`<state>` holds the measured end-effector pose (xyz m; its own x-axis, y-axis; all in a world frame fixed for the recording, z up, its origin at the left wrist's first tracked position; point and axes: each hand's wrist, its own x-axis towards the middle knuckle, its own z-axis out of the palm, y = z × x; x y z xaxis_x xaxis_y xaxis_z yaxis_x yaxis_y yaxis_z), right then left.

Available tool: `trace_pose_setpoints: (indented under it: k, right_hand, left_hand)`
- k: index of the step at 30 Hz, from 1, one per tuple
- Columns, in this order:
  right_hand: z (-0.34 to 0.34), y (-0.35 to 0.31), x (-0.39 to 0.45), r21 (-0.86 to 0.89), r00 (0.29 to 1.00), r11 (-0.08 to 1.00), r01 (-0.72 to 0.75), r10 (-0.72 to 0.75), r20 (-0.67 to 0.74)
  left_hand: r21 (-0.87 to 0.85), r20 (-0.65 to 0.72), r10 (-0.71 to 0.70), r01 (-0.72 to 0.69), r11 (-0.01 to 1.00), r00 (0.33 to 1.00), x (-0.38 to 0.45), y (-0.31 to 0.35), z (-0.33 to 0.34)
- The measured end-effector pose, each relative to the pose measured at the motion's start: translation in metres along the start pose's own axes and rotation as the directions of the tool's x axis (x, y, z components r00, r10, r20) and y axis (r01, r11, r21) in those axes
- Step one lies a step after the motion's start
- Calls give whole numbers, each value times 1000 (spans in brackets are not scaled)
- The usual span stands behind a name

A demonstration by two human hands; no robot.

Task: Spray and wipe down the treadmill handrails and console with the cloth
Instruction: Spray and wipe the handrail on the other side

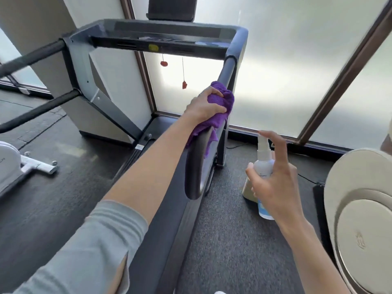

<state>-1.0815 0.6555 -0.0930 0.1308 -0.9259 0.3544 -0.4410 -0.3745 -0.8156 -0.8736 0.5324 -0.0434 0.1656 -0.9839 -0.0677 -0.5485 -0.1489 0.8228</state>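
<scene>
My left hand (206,106) grips a purple cloth (220,102) wrapped around the treadmill's right handrail (196,164), about halfway up the black bar. Part of the cloth hangs down below my wrist. My right hand (275,183) holds a white spray bottle (264,164) to the right of the rail, thumb and fingers around its body and the index finger raised over the nozzle. The console (161,37) spans the top of the frame. The left handrail (31,58) runs off to the left.
Red safety clips (184,84) dangle on cords under the console. Frosted windows stand behind the treadmill. A round beige stool (360,209) sits at the right, white equipment (25,164) at the left. Dark carpet (233,240) lies beside the treadmill deck.
</scene>
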Motion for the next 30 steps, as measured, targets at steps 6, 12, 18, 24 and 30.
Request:
trace_pose_setpoints:
  k: [6,12,18,24,30]
  right_hand:
    - [15,-5,-17,-4,1000,1000,-21,21,-22]
    - [23,-5,-16,-29,998,1000,-9,8,-58]
    - [30,-3,-2,-28,997,999,-29,26,-76]
    - [33,12,23,-28,997,999,-19,17,-76]
    - [29,44,76,-14,999,1000,15,-16,-50]
  left_hand:
    - [-115,-28,36,-39,993,999,-46,-24,-5]
    - [51,-198,124,-116,992,972,-103,-41,11]
    - [38,-51,85,-83,996,995,-49,-24,-1]
    - [-53,-8,73,-73,996,997,16,-8,-3]
    - [32,-9,58,-57,998,998,86,8,2]
